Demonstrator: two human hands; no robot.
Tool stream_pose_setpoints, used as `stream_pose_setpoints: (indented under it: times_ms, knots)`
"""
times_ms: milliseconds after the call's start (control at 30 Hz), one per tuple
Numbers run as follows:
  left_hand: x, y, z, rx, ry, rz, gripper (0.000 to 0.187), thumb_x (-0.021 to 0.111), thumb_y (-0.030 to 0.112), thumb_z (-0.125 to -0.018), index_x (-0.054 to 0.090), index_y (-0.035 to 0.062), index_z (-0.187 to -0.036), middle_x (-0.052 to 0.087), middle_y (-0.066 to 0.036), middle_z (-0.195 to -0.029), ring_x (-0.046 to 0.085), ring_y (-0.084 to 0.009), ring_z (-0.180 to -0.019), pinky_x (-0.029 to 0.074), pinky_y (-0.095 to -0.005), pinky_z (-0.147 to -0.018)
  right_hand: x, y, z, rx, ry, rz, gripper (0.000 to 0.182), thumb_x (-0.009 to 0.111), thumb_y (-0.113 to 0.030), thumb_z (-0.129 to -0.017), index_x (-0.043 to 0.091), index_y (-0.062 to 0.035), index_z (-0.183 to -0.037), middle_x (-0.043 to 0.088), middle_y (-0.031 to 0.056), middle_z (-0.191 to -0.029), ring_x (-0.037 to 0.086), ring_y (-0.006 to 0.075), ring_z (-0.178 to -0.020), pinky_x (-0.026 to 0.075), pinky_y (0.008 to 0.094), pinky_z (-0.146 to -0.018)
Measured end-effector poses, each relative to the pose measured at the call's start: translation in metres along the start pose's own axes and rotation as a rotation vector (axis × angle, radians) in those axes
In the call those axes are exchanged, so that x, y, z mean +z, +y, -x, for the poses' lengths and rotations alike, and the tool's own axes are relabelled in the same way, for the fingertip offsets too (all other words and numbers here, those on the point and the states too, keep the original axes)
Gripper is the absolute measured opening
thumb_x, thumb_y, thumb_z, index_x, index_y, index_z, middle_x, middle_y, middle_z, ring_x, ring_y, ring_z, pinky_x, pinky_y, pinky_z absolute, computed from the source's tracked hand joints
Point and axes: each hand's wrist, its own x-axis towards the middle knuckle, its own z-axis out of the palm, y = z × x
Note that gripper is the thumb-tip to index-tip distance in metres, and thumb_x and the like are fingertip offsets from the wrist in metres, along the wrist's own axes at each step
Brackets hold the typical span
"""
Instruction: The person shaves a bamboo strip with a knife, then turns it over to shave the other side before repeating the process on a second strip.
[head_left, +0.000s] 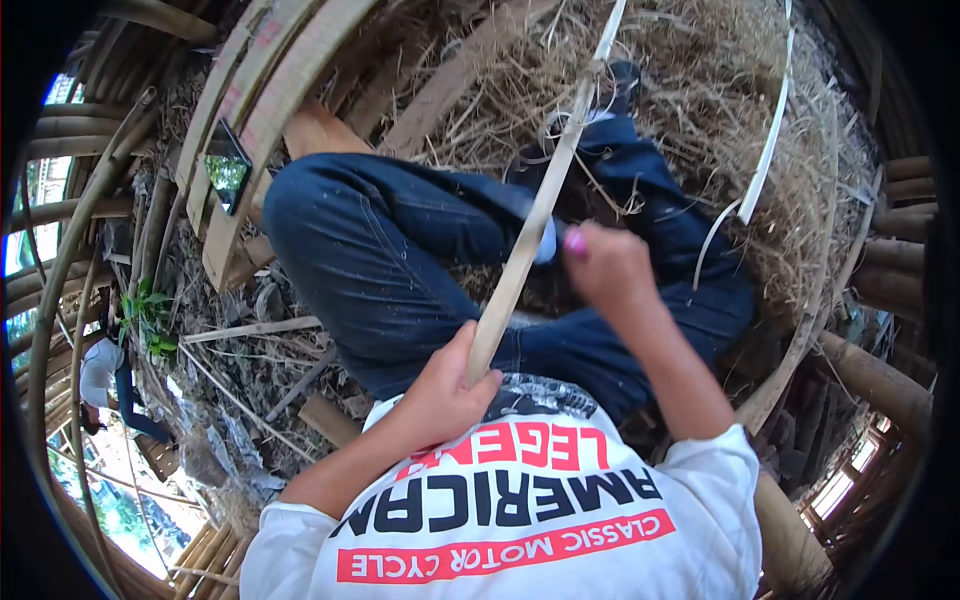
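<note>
The ground is a thick litter of dry straw [700, 90] and shavings, ringed by stacked bamboo poles [60, 210] and flat planks [270, 90], with daylight showing through gaps at the edges. Another person [105, 385] crouches well off at the left. The wearer sits cross-legged in dark jeans [380, 260]. A long pale bamboo strip [540, 215] runs diagonally from the lap up and away over the knees; it is thin, flat and straight, tan-coloured. The left hand [445, 390] is closed round its near end. The right hand [605, 265] is fisted beside the strip's middle, gripping something with a pink end that touches it; what it is cannot be told.
</note>
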Motion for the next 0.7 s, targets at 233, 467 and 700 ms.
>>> stream_pose_setpoints:
  times_ms: [233,467,700]
  knots:
    - [-0.001,-0.005,0.007,0.044,0.037,-0.041,0.037,0.063,0.009,-0.084,0.044,-0.0048,-0.114,0.057,-0.021,-0.086,0.056,-0.0225,-0.076,0.047,-0.0351,-0.07,0.001,-0.011,-0.006,-0.03,-0.026,-0.09,0.02,0.063,-0.019,-0.081,0.056,-0.0049,-0.07,0.06,0.0199,-0.063,0.061,0.0404,-0.063,0.048,0.0493,-0.056]
    - [-0.001,-0.005,0.01,0.094,0.041,-0.086,0.036,0.061,0.011,-0.085,0.042,-0.0049,-0.111,0.058,-0.025,-0.082,0.056,-0.0244,-0.069,0.046,-0.0377,-0.066,0.0,-0.004,-0.007,0.093,-0.004,-0.069,0.021,0.061,-0.023,-0.082,0.061,-0.0054,-0.071,0.061,0.0195,-0.065,0.062,0.0392,-0.063,0.05,0.0481,-0.059]
    - [-0.004,0.006,0.019,-0.015,0.008,-0.054,0.038,0.061,0.008,-0.084,0.044,-0.0046,-0.116,0.058,-0.022,-0.088,0.057,-0.021,-0.081,0.047,-0.034,-0.072,0.006,0.012,-0.016,0.101,0.042,-0.094,0.025,0.062,-0.025,-0.083,0.059,-0.0036,-0.07,0.06,0.0206,-0.064,0.06,0.0414,-0.063,0.05,0.0491,-0.058]
